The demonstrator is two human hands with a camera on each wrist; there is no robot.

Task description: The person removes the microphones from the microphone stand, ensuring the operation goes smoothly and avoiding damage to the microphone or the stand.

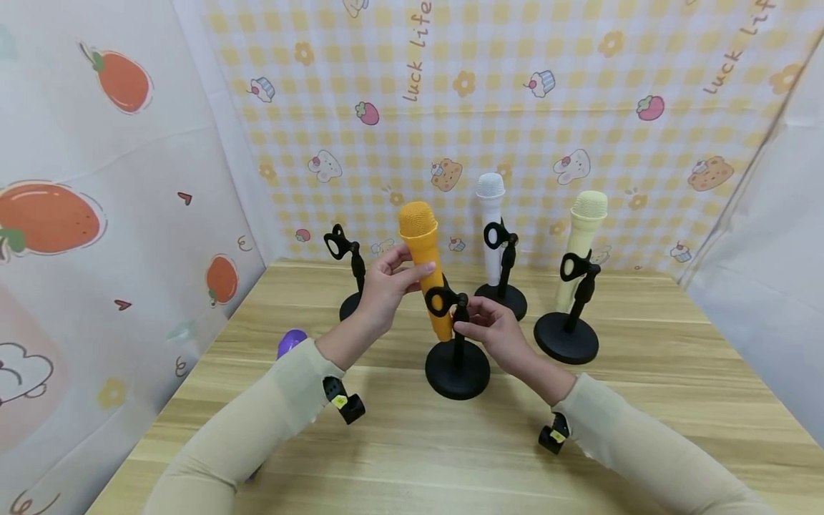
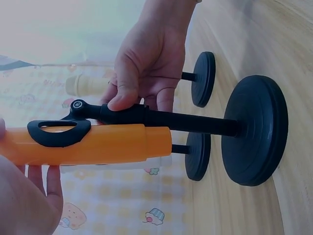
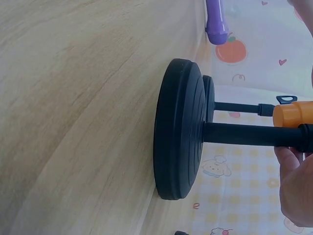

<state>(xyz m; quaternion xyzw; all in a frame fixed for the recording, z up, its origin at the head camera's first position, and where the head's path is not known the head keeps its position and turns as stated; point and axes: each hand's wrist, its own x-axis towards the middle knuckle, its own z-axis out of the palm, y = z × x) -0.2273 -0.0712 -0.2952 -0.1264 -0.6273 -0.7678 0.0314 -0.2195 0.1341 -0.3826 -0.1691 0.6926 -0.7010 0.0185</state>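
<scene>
An orange microphone [image 1: 424, 250] leans slightly in front of me, its mesh head up. My left hand [image 1: 385, 290] grips its upper body, thumb across the front. The black clip [image 2: 58, 133] of a desk stand wraps round the lower body of the microphone, as the left wrist view shows. With thumb and fingers my right hand [image 1: 496, 330] pinches the upper part of that stand's pole [image 2: 190, 122], just below the clip joint. The stand's round black base [image 1: 457, 372] rests on the table. In the right wrist view the orange tail end [image 3: 293, 115] lies alongside the pole.
Behind stand a white microphone [image 1: 491, 187] and a pale yellow microphone [image 1: 589, 207], each in a black stand. A stand with an unfilled clip [image 1: 341, 242] is at the back left. A purple microphone [image 1: 292, 342] lies by my left forearm. Patterned cloth [image 1: 463, 129] closes the back.
</scene>
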